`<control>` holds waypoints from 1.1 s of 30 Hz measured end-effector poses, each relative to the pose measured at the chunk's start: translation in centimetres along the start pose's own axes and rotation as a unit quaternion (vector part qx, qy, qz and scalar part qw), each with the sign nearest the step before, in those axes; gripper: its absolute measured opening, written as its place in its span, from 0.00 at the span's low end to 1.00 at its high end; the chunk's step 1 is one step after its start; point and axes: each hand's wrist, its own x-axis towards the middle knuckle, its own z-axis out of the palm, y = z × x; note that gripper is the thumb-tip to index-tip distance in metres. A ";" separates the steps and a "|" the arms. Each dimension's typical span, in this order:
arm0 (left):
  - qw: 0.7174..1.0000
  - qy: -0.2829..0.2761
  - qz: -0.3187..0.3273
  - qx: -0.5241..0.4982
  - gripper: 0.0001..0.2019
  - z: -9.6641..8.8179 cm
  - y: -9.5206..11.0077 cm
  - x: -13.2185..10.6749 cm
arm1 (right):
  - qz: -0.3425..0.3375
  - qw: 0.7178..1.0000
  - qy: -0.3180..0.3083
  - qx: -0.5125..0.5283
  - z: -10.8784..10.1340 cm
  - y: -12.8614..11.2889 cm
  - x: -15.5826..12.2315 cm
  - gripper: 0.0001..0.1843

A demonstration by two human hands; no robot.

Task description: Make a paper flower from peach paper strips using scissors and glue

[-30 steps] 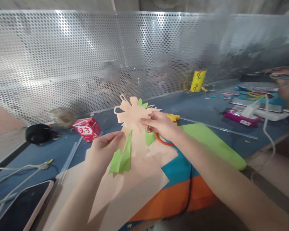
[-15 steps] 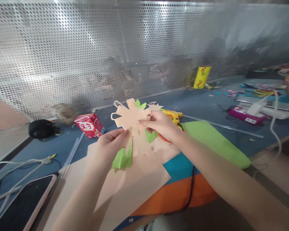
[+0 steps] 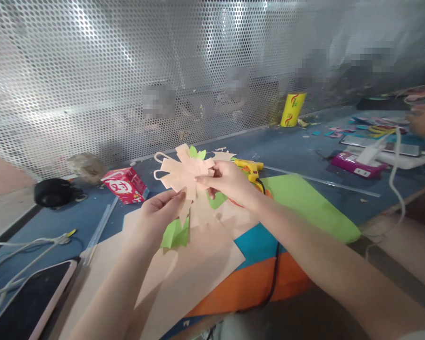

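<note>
Pinching the pale paper flower [image 3: 180,174] between thumb and fingers, the right hand [image 3: 230,182] grips its three o'clock side; the left hand [image 3: 161,210] seems to nip its edge near six. It should be light and floppy, its thin loops toward ten o'clock easily crushed or torn, so the layered middle looks the safest hold. The flower is held up at twelve o'clock of the sheet [image 3: 194,269]; outward lie the glue gun [image 3: 250,168] at three, the box [image 3: 125,185] at nine.

Frame center: left hand [image 3: 158,212] and right hand [image 3: 233,183] pinch a peach paper cutout [image 3: 182,173]. Red box [image 3: 123,185] left of center; yellow tool [image 3: 252,167], possibly a glue gun, right of center.
</note>
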 end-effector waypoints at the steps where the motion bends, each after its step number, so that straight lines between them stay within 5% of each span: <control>1: 1.000 -0.004 -0.001 -0.004 0.17 0.0 0.0 0.0 | 0.000 1.000 0.000 0.001 0.0 -0.1 0.0 0.08; 33: 0.998 -0.014 -0.006 -0.065 0.11 0.0 -0.1 -0.1 | 0.010 1.000 0.008 0.005 0.1 -0.2 -0.1 0.06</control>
